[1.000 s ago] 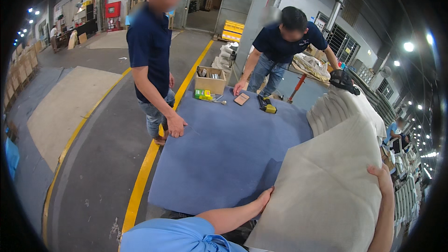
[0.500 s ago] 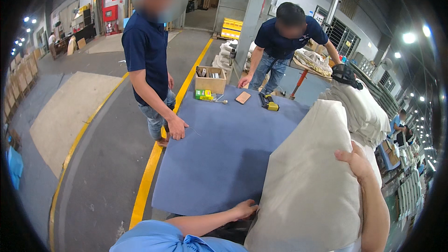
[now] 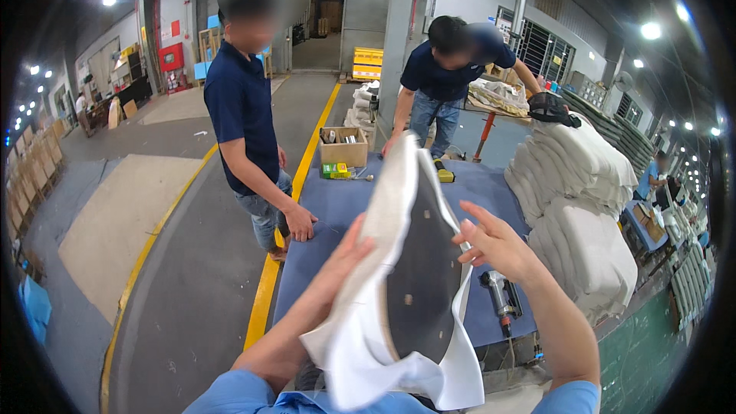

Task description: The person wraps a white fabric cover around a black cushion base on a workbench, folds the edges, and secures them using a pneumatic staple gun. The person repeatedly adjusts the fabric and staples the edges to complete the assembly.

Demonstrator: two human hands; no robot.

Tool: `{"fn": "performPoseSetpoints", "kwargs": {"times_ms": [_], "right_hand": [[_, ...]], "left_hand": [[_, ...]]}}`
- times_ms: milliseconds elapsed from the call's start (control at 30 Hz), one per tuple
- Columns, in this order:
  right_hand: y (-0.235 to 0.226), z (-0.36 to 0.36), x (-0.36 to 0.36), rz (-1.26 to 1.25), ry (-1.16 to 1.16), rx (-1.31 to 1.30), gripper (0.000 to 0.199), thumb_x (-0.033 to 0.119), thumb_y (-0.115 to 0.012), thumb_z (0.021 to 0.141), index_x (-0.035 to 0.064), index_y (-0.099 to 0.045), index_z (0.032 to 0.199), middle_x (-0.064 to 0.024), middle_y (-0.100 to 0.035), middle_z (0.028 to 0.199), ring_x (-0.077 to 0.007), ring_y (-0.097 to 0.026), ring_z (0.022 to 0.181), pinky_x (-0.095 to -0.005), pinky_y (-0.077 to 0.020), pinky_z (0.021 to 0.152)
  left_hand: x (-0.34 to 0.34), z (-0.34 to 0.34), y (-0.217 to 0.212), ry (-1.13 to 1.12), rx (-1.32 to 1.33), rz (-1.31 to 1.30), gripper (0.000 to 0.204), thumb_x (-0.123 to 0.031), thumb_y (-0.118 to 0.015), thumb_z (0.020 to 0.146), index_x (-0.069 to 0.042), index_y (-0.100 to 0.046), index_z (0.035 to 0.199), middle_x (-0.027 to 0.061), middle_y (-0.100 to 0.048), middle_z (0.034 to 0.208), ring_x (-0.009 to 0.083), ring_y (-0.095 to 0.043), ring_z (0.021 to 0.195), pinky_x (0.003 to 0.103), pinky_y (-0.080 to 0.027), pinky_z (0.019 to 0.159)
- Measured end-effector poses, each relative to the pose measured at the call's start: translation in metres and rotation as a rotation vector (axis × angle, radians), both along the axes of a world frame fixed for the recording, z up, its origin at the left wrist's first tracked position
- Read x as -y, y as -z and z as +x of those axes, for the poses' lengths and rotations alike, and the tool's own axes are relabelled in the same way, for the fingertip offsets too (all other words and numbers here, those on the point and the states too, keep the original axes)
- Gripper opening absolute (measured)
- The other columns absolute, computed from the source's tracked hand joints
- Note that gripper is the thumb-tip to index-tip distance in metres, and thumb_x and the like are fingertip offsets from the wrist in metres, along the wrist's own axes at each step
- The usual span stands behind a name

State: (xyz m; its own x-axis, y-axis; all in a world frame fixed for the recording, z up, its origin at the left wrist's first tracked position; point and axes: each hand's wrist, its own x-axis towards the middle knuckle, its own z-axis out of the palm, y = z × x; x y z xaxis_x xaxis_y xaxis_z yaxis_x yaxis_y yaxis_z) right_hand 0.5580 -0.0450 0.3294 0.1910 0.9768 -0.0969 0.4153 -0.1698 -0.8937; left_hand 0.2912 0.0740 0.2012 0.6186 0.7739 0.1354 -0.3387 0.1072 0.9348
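An upholstered panel point(image 3: 423, 276) stands tilted up in front of me over the blue table. Its dark back board faces me, with beige fabric and a loose white edge hanging around it. My left hand point(image 3: 343, 259) grips the fabric along the panel's left side. At its right edge my right hand point(image 3: 498, 241) is open, fingers spread, the tips close to the white fabric; whether they touch is hard to tell. A silver air stapler point(image 3: 501, 300) lies on the table below my right forearm.
Stacked beige cushions point(image 3: 579, 238) stand at the right, a black cap point(image 3: 553, 109) on top. A wooden box point(image 3: 343, 147), a green-yellow carton point(image 3: 336, 171) and a yellow-black tool point(image 3: 444, 174) sit on the table's far side point(image 3: 479, 180). Two co-workers point(image 3: 244, 100) point(image 3: 460, 69) stand at its left and far sides.
The panel has been lifted and turned, so its dark back now shows. My left hand has come up from the table's near edge onto it. The silver stapler has come into sight.
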Motion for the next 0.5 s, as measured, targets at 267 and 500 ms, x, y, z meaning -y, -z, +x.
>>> {"fn": "performPoseSetpoints", "kwargs": {"times_ms": [267,500], "right_hand": [[0.289,0.168,0.132,-0.352,0.657,0.195,0.038,0.04,-0.073,0.096,0.0029,-0.071,0.099,-0.006,-0.066,0.077,-0.0191,-0.062,0.063,-0.0384,-0.0476,0.053],[0.364,0.071,0.147,-0.416,0.674,-0.673,0.049,0.036,-0.075,0.098,0.0103,-0.042,0.122,-0.0109,-0.065,0.089,-0.0225,-0.067,0.068,-0.0379,-0.0531,0.057]], "left_hand": [[-0.03,-0.076,0.1,-0.129,0.037,-0.236,0.068,-0.03,-0.056,0.108,-0.008,-0.028,0.166,0.0049,-0.052,0.152,0.0101,-0.055,0.125,0.023,-0.043,0.105],[-0.026,-0.125,0.186,-0.283,-0.187,-0.159,0.054,-0.023,-0.046,0.109,-0.004,-0.04,0.16,0.0072,-0.057,0.145,0.014,-0.059,0.123,0.028,-0.046,0.104]]}}
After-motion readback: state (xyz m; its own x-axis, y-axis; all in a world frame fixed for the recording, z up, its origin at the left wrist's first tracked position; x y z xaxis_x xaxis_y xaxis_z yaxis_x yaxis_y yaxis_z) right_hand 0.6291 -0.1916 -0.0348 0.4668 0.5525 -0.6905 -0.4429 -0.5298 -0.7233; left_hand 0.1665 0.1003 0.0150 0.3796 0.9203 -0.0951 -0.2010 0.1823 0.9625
